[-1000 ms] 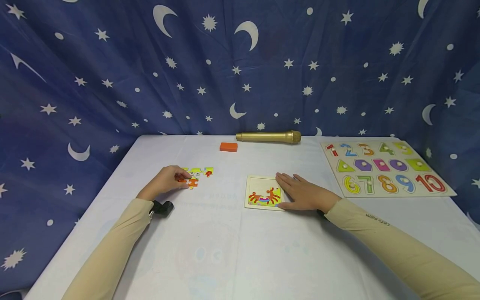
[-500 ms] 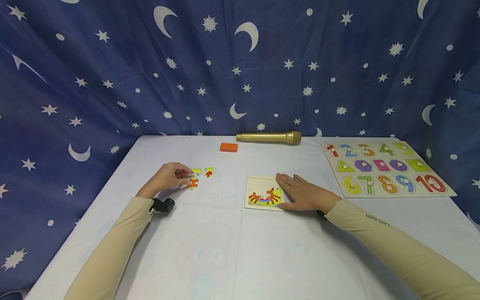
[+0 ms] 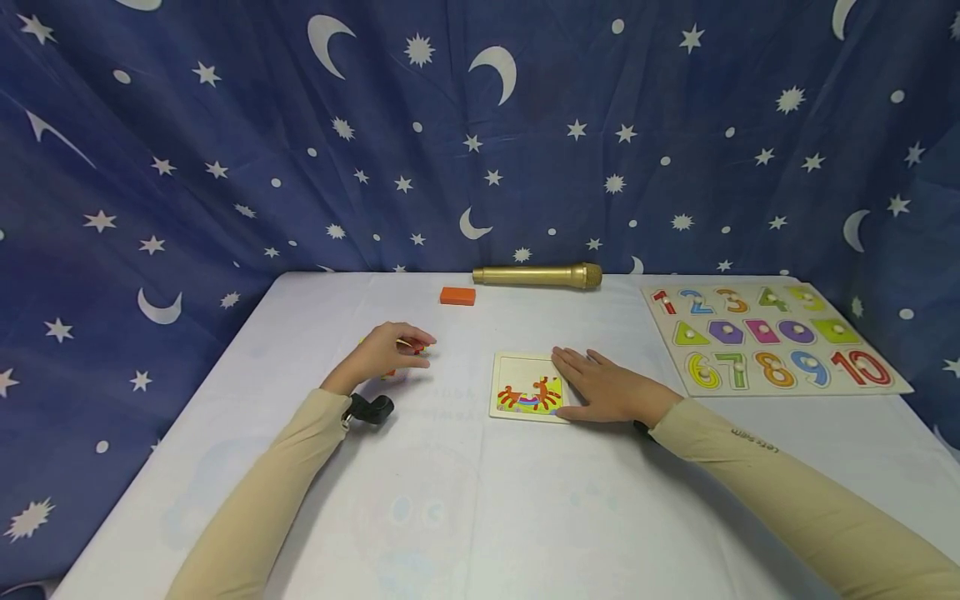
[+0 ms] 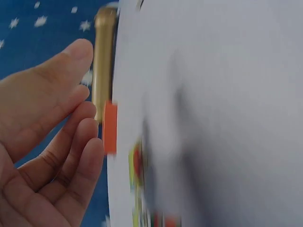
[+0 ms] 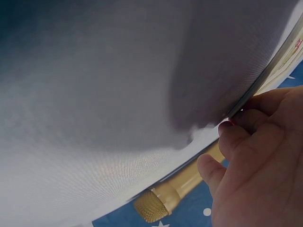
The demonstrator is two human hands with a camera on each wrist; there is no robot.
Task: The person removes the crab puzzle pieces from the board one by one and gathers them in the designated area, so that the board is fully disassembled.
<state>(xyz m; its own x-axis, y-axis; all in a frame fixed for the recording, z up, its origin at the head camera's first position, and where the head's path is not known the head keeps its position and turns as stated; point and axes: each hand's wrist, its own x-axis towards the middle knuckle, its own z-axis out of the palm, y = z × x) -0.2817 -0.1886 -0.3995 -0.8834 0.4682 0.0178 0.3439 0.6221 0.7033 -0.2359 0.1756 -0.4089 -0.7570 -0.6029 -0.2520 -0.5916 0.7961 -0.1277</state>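
Note:
My left hand (image 3: pixel 386 352) hovers over loose jigsaw pieces (image 3: pixel 389 374) on the left of the table, mostly hiding them. Its thumb and fingers stand apart; in the left wrist view nothing shows between them. A yellow and red jigsaw piece (image 4: pixel 136 165) lies on the table below the fingertips there. My right hand (image 3: pixel 603 387) rests on the right edge of a square wooden puzzle board (image 3: pixel 517 362), fingers straight, thumb near the lower corner. Pieces fill the board's lower part with a red-brown animal picture (image 3: pixel 531 396); bare wood shows above it.
A gold microphone (image 3: pixel 536 275) lies along the table's back edge, with an orange block (image 3: pixel 457 297) just left of it. At the right lies a large number and shape board (image 3: pixel 780 342). Behind the white table (image 3: pixel 480 517) hangs a blue star curtain (image 3: pixel 420 108).
My left hand has shifted right across the loose jigsaw pieces and now covers most of them. My right hand and the puzzle board have stayed in place.

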